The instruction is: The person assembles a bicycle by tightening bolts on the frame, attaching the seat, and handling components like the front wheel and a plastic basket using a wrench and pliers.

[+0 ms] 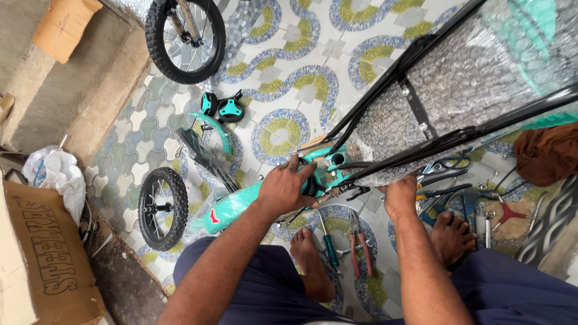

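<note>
A small teal bicycle frame (241, 207) wrapped in plastic lies on the patterned tile floor at my knees. My left hand (288, 184) rests on top of it, fingers curled over the frame near its black fitting. Black tubes (421, 147) of a bubble-wrapped frame run up to the right. My right hand (400, 196) is closed around the lower end of these tubes. A green-handled screwdriver (329, 244) and red-handled pliers (359, 241) lie on the floor between my bare feet.
One small black wheel (161, 207) lies left of the frame and another wheel (186, 37) stands farther up. Teal training wheels (223, 108) and a teal mudguard (215, 127) lie between them. Several hand tools (475, 207) are scattered at right. A cardboard box (45, 259) sits lower left.
</note>
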